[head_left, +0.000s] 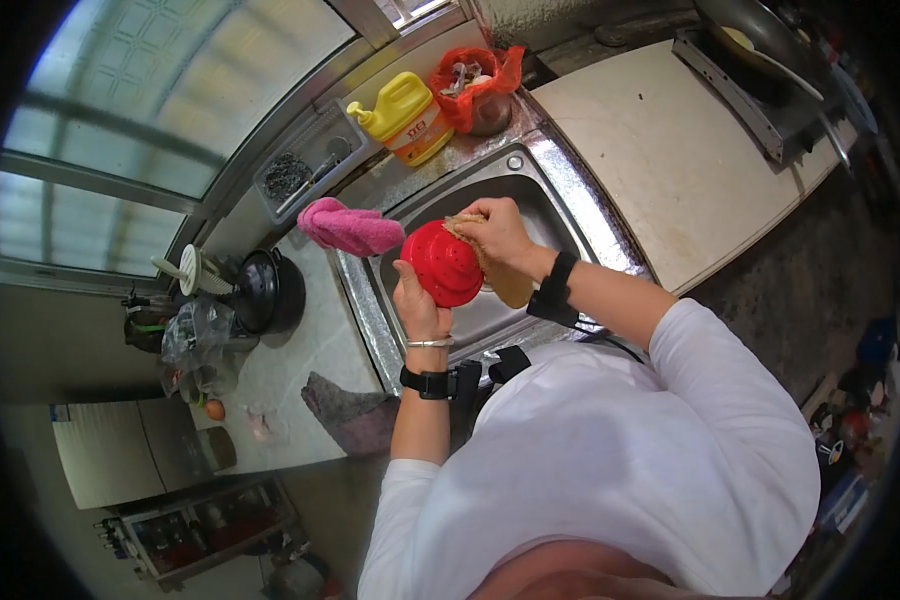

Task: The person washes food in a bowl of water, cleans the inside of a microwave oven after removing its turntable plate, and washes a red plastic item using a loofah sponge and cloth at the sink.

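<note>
A red domed plastic piece [444, 262], stepped and dotted with small holes like a strainer, is held over the steel sink [542, 193]. My left hand [421, 305] grips its near left edge, with some fingers hidden beneath. My right hand [500, 232] is closed on a tan cloth [511, 287] and presses it against the piece's upper right side. Part of the cloth hangs below that hand. Just left of the piece is a folded pink cloth [350, 228] at the sink's edge; what supports it is hidden.
Behind the sink stand a yellow pump jug [402, 120], a red bag-lined container [478, 85] and a grey tray [315, 165] with a scourer. A black pot [268, 290] and a dark cloth [345, 415] are on the left counter. A wok [760, 45] is at upper right.
</note>
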A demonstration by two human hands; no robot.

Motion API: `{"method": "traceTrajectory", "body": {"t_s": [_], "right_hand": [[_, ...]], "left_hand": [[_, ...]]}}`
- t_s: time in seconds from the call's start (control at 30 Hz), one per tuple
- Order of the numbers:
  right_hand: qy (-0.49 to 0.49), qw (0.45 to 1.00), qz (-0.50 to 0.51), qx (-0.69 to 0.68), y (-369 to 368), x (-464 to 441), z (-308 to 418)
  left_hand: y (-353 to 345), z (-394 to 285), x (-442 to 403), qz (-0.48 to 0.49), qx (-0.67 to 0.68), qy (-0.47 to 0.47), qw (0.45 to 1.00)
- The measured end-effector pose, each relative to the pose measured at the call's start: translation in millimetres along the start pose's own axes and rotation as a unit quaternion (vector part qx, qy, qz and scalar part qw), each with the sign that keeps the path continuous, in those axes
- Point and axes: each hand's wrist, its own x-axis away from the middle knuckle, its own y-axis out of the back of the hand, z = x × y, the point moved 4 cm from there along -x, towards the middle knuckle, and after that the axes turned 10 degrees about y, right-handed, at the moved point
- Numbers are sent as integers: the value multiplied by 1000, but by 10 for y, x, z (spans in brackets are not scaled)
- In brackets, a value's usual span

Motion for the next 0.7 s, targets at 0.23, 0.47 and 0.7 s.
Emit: {"method": "traceTrajectory", "body": {"t_s": [0.23,0.47,0.7], "right_hand": [[84,975,-6,207,-190,361,69],[234,953,68,182,-373,397,690],[322,912,101,232,-445,249,749]], "left_hand": [[-13,-15,-82,-88,-6,-49,995],[-30,-84,-119,-146,-68,-81,984],[1,1,-112,-123,-13,-48,991]]}}
